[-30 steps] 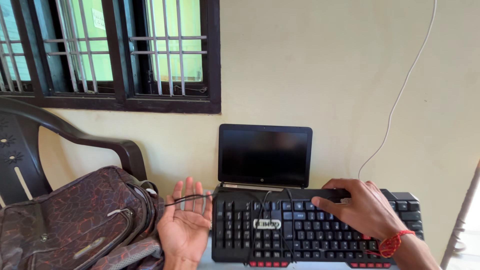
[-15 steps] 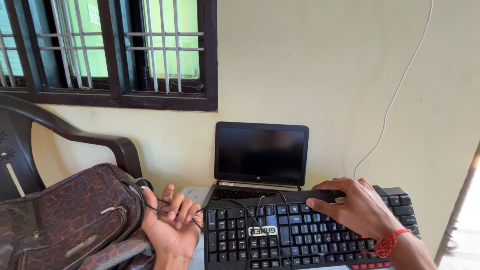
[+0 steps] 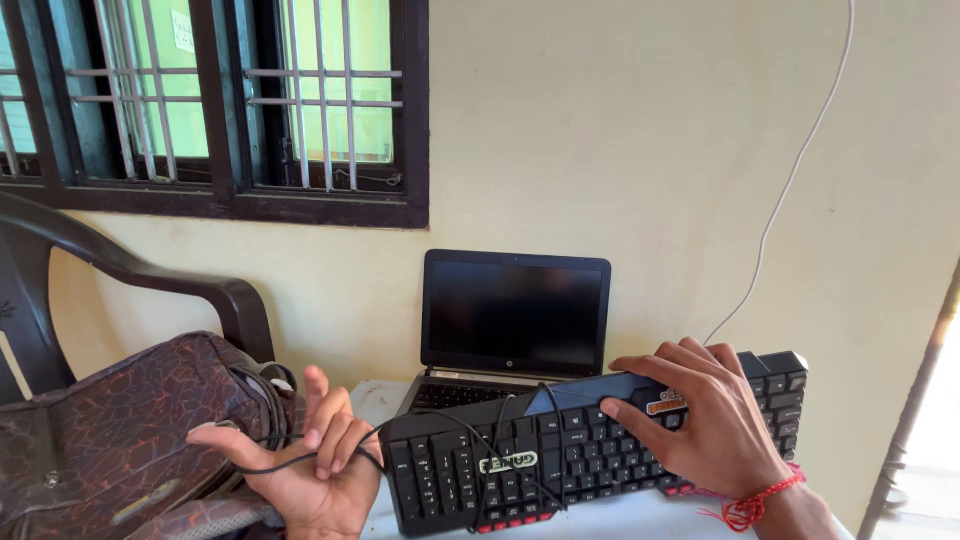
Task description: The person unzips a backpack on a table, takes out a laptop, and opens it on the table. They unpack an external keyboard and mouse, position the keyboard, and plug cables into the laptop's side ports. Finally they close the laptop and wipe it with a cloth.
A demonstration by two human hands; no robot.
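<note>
A black keyboard (image 3: 470, 480) with red front keys lies tilted in front of an open black laptop (image 3: 515, 315) with a dark screen. My right hand (image 3: 705, 425) grips the keyboard's right part, fingers curled over its top edge. A red thread circles that wrist. My left hand (image 3: 305, 470) is palm up at the keyboard's left end, its fingers closed around the thin black cable (image 3: 460, 430). The cable loops from my left hand across the keys.
A brown patterned backpack (image 3: 110, 440) rests on a dark plastic chair (image 3: 130, 280) at the left. The laptop and keyboard sit on a white table (image 3: 375, 395) against a cream wall. A barred window (image 3: 215, 100) is above; a white wire (image 3: 790, 170) hangs down the wall.
My left hand turned from flat and open to curled around the cable. The keyboard rose and tilted, its right end now higher, in front of the laptop's base.
</note>
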